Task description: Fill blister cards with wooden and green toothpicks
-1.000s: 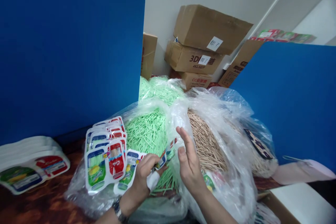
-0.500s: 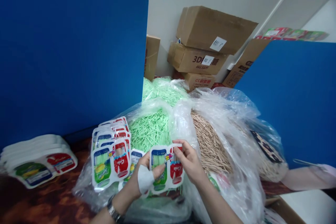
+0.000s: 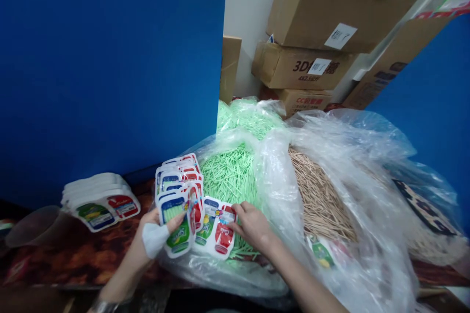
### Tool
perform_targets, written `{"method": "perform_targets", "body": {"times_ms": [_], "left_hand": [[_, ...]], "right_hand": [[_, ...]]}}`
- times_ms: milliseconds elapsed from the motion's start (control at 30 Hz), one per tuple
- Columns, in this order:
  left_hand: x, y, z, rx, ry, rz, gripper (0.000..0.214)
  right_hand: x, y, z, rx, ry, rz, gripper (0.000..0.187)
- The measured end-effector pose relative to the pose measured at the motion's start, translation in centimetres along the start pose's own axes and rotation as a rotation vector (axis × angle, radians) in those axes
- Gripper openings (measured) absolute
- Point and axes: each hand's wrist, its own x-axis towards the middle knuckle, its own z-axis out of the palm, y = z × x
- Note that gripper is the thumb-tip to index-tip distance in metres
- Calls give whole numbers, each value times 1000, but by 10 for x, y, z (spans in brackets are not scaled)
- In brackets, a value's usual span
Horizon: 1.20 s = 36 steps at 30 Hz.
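Note:
My left hand [image 3: 152,232], white tape or cloth wrapped at the thumb's base, grips a two-part candy pack [image 3: 178,238] with green sticks in its green soda-cup half. That pack is against a fanned stack of similar packs [image 3: 179,168]. Thumb and fingers of my right hand [image 3: 253,225] are closed on the upper right edge of a second candy pack [image 3: 224,239], marked Cola on its red half. This one lies tilted over the bag's near side. Just behind both packs are loose green sticks [image 3: 231,176] in a clear plastic bag [image 3: 275,171].
Brown sticks [image 3: 319,198] fill another open bag at right. Empty-looking white trays [image 3: 99,193] are stacked at left by a clear bowl [image 3: 33,227]. Blue partitions [image 3: 110,58] flank the table. Cardboard boxes [image 3: 316,66] are piled behind.
My left hand has carried its pack left to the stack. My right hand has let go of that pack and taken hold of another. The view has shifted, moving the scene rightward.

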Motion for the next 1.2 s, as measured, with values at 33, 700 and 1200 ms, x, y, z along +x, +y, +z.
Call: {"method": "perform_targets", "body": {"times_ms": [33,700,1200], "left_hand": [[0,2,-5,-4,14,-11,43],[10,-13,-6,598,-18,358,27],[24,-42,-18,1117,431,783,60]], "right_hand": [[1,-3,2,-81,-23,4,32],[26,5,21,0,117,29,11],[3,7,-33,588,337,70,26]]}}
